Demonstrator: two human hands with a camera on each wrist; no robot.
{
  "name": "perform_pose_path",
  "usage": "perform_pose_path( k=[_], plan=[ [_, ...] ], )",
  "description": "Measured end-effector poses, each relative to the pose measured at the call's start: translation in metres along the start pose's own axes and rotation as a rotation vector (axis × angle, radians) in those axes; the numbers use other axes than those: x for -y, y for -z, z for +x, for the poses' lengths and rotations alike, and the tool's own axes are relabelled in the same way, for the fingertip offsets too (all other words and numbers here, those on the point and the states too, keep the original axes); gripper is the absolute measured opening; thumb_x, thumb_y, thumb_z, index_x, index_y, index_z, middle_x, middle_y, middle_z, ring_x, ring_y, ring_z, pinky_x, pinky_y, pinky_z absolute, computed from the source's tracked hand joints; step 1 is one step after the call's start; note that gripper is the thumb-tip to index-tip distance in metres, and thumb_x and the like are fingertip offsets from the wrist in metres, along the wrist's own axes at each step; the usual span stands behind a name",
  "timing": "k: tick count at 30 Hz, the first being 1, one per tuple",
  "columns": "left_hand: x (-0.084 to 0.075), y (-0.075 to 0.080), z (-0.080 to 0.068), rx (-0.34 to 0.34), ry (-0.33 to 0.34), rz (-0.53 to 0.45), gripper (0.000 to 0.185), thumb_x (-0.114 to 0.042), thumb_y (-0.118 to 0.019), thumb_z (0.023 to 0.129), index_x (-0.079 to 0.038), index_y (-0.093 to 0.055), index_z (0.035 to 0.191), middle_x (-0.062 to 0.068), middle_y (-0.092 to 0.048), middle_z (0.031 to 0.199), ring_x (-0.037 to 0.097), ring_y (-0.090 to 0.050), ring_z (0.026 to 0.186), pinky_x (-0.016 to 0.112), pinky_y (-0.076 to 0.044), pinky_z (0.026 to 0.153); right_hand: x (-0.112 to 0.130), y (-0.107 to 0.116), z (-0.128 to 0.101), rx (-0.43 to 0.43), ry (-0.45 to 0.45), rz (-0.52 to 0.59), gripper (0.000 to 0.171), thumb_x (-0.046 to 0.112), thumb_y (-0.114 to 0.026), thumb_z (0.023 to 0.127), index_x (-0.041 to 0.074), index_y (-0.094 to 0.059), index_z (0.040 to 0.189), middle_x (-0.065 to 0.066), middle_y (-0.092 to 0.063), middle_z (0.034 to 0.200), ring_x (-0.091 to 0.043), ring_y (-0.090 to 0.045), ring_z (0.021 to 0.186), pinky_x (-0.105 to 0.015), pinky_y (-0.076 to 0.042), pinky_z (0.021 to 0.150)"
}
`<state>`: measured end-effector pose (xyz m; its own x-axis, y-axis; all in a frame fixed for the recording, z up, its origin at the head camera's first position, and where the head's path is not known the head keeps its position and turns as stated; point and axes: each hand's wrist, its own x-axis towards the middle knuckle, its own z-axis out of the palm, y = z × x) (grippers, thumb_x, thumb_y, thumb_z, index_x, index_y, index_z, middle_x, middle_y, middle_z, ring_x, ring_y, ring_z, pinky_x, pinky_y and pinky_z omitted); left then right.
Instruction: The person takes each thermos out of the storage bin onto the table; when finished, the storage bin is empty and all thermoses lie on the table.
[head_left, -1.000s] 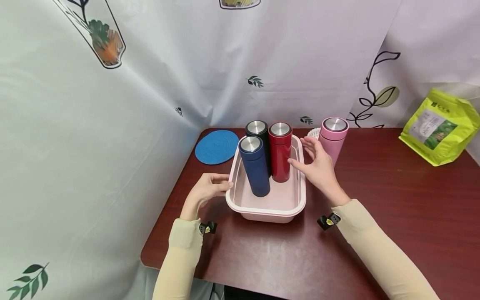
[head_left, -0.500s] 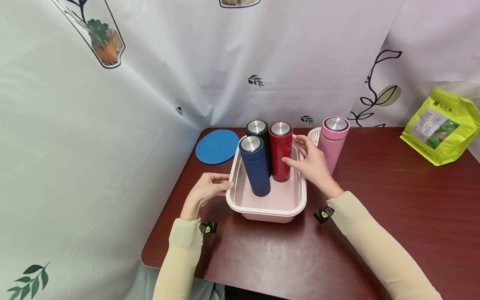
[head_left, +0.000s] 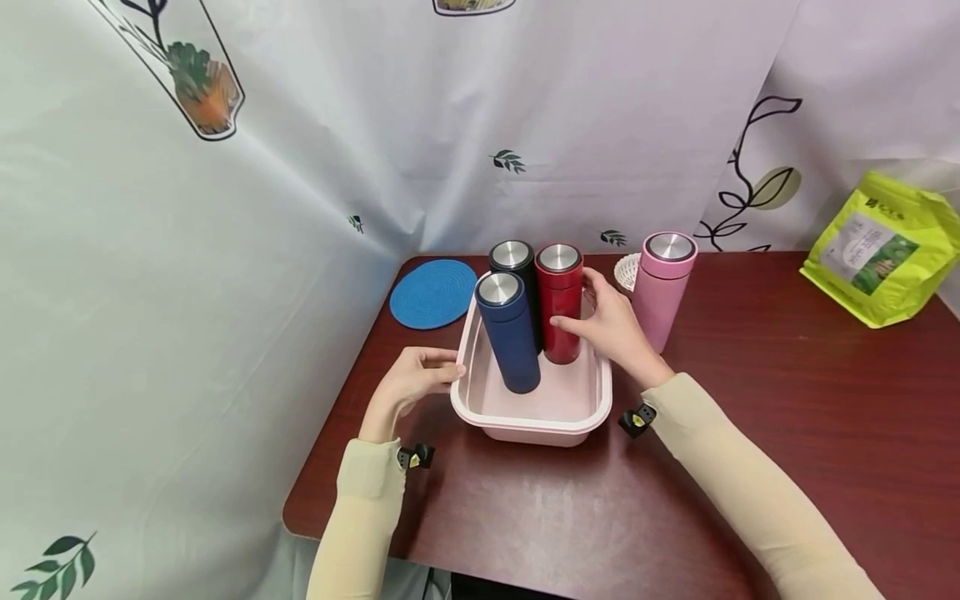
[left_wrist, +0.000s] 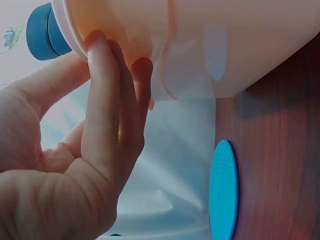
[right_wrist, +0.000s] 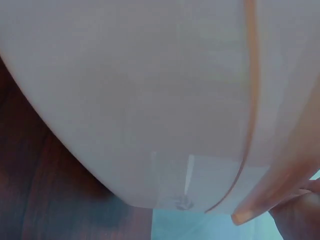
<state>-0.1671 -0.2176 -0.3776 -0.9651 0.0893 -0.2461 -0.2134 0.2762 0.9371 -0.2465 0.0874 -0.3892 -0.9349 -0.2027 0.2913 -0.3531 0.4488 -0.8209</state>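
Note:
A pale pink plastic basin (head_left: 547,429) stands on the table with three thermos bottles upright in it: a blue one (head_left: 512,346), a black one (head_left: 525,271) partly hidden behind it, and a red one (head_left: 558,292). My left hand (head_left: 417,377) pinches the basin's left rim, thumb on top and fingers against the outer wall, as the left wrist view shows. My right hand (head_left: 611,327) curls round the red bottle's right side, thumb across its front and fingertips behind its edge. In the right wrist view the basin wall (right_wrist: 150,100) hides most of that hand.
A pink thermos bottle (head_left: 660,304) stands just right of the basin, with a white woven basket (head_left: 627,271) behind it. A round blue mat (head_left: 431,294) lies at the back left. The yellow-green pouch (head_left: 873,254) stands at the back right, by the curtain.
My right hand has moved left from beyond the basin's right rim onto the red bottle, its thumb sliding across the front. The left hand and the bottles have stayed in place.

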Motion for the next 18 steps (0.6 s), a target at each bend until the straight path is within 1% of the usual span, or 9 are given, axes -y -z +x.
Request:
perform_pose_path(
  k=[3,6,10,14,18],
  plan=[
    [0.0001,0.0002,-0.0002,0.002,-0.003,0.005,0.044,-0.002,-0.069,0.087,0.014,-0.056,0.127,0.029,-0.067,0.111,0.021,-0.071,0.083,0.044,-0.060,0.079,0.0035,-0.0016,0.0024,0.018,-0.014,0.011,0.088,0.024,-0.085,0.076,0.003,-0.036,0.146,-0.021,-0.053,0.140,-0.037,-0.052,0.129,-0.051,-0.044,0.106],
    [0.0007,-0.0002,-0.0006,0.002,-0.001,0.002,0.044,-0.002,-0.069,0.087,0.013,-0.057,0.127,0.028,-0.067,0.112,0.020,-0.071,0.083,0.043,-0.060,0.079,0.0067,-0.0033,0.0035,0.021,-0.024,0.005,0.089,0.026,-0.085,0.076,0.002,-0.035,0.146,-0.021,-0.055,0.137,-0.038,-0.056,0.124,-0.051,-0.047,0.103],
    [0.0001,-0.0003,-0.0011,0.007,-0.003,-0.002,0.044,-0.002,-0.069,0.088,0.014,-0.056,0.127,0.028,-0.067,0.112,0.019,-0.071,0.083,0.043,-0.060,0.079,0.0080,-0.0056,0.0042,0.007,-0.028,-0.024,0.086,0.026,-0.084,0.076,0.004,-0.037,0.144,-0.018,-0.059,0.132,-0.036,-0.061,0.117,-0.051,-0.051,0.097],
    [0.0000,0.0003,-0.0004,0.008,-0.002,-0.005,0.045,-0.003,-0.069,0.088,0.014,-0.056,0.127,0.029,-0.067,0.113,0.020,-0.071,0.084,0.045,-0.059,0.081,0.0061,-0.0075,0.0055,-0.008,-0.021,-0.036,0.081,0.025,-0.083,0.077,0.004,-0.039,0.142,-0.017,-0.061,0.129,-0.033,-0.063,0.113,-0.050,-0.053,0.095],
    [0.0010,0.0009,0.0009,0.007,0.000,-0.009,0.045,-0.002,-0.069,0.087,0.013,-0.056,0.127,0.029,-0.066,0.114,0.019,-0.071,0.085,0.049,-0.058,0.083,0.0045,-0.0087,0.0065,-0.014,-0.021,-0.039,0.081,0.025,-0.082,0.078,0.004,-0.039,0.143,-0.018,-0.062,0.128,-0.033,-0.063,0.111,-0.050,-0.054,0.094]
  ],
)
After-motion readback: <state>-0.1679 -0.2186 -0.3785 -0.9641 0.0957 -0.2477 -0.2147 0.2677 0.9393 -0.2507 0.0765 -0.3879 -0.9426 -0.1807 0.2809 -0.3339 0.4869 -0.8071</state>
